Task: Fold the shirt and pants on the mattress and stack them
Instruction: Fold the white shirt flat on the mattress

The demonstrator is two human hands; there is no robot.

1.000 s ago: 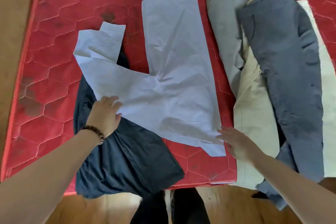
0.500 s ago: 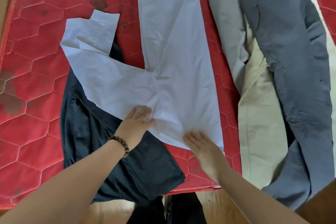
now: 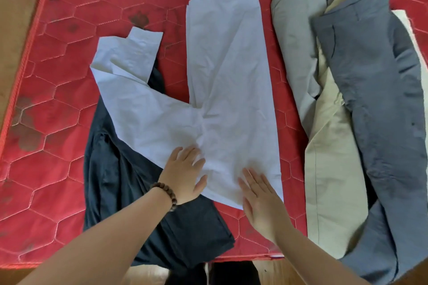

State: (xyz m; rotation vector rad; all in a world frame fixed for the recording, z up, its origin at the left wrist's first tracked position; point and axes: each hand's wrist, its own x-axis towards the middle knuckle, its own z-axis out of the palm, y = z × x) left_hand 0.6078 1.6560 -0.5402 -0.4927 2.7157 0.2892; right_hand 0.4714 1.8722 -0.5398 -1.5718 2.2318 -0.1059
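1. Left hand (image 3: 185, 174): palm down, fingers straight and slightly spread, flat on the near part of the white shirt (image 3: 222, 104). It grips nothing. A brown bead bracelet (image 3: 165, 194) sits on that wrist.
2. Right hand (image 3: 261, 201): palm down, fingers straight and close together, pressed on the near edge of the same shirt, just beside the left hand. It also grips nothing; its heel lies over the red surface.
3. White shirt: spread flat near the middle of the red mattress (image 3: 46, 146). Body runs as one long panel away from the person; one sleeve angles off to the left, its cuff end doubled back on itself. Fabric is creased around the hands.
4. Dark navy pants (image 3: 120, 192): lie partly under the shirt's left sleeve and under the left forearm, reaching to the mattress's near edge. Loosely bunched, not flat.
5. To the right of the shirt, apart from it: a pile of three garments. Grey pants (image 3: 294, 48) lie nearest the shirt, a cream garment (image 3: 331, 169) under and beside them, blue-grey pants (image 3: 379, 99) draped on top.
6. Mattress: quilted hexagon pattern, dark stains at left and top. Wooden floor (image 3: 16, 18) shows along its left and near sides.
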